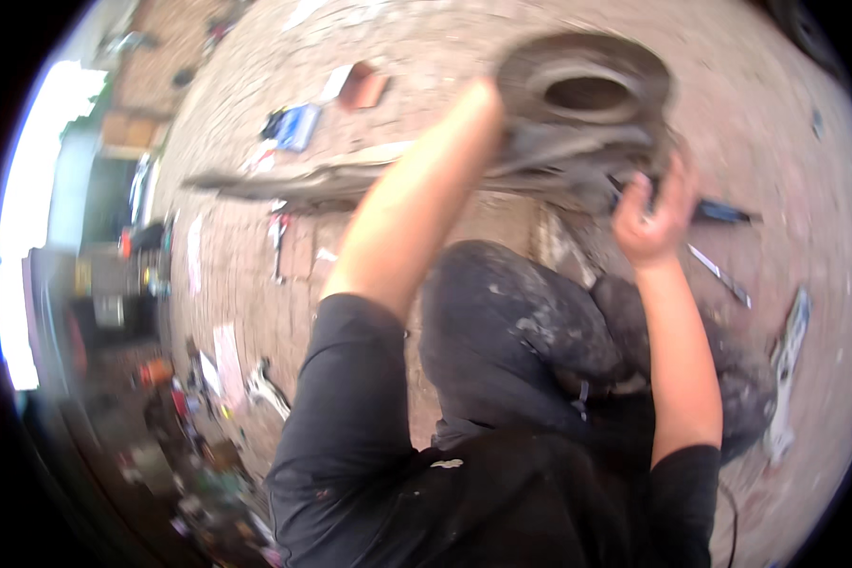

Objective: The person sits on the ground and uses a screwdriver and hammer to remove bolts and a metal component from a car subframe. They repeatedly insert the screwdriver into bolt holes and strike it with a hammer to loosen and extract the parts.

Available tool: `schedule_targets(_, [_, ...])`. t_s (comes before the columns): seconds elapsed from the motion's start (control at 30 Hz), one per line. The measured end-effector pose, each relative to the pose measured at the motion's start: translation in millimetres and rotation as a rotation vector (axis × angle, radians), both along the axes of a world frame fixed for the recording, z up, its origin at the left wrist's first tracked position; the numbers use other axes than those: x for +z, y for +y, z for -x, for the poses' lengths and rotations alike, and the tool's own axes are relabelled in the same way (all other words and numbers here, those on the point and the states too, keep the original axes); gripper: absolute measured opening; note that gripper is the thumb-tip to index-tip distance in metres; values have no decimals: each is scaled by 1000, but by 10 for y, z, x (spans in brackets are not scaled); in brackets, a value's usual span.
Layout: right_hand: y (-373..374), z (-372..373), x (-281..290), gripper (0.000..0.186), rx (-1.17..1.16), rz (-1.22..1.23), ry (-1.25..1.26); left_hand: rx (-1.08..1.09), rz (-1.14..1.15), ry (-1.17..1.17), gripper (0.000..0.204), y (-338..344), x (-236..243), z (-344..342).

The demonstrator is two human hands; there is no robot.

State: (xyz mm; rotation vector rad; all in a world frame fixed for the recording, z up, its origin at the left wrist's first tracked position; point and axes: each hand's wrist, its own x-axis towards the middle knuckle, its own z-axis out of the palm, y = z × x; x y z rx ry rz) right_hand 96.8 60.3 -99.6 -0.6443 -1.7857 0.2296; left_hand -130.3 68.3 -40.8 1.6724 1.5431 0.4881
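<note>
A large, dirty metal car part spans the area ahead of me. Its round brake disc (519,80), with a dark hole in the middle, stands at the far right end of a long axle-like beam (284,186). My left forearm (412,199) reaches up to the disc's left edge; the hand is hidden there, so its grip does not show. At the lower right of the disc assembly is my right hand (658,218), blurred, fingers and thumb apart, close against the metal. Just right of it lies a dark blue-black tool (724,211).
A slim metal tool (719,276) lies right of my knees, a long grey metal bar (788,379) farther right. Beyond the beam sit a blue box (298,128) and an open brown box (362,87). A wrench (277,248) and a metal arm (267,388) lie left on the brick ground.
</note>
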Motion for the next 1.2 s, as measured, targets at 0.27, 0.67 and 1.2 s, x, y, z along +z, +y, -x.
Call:
schedule_targets(0.27, [-128,-23,-281,67,-45,114,-80,74,-52,-181,45,259,-274,-2])
schedule_targets(0.67, [129,-174,-205,65,-34,208,-128,537,-149,-865,60,-412,672,-133])
schedule_targets(1.2, [-88,-197,173,86,212,359,-230,457,-617,-722,67,-905,474,-224])
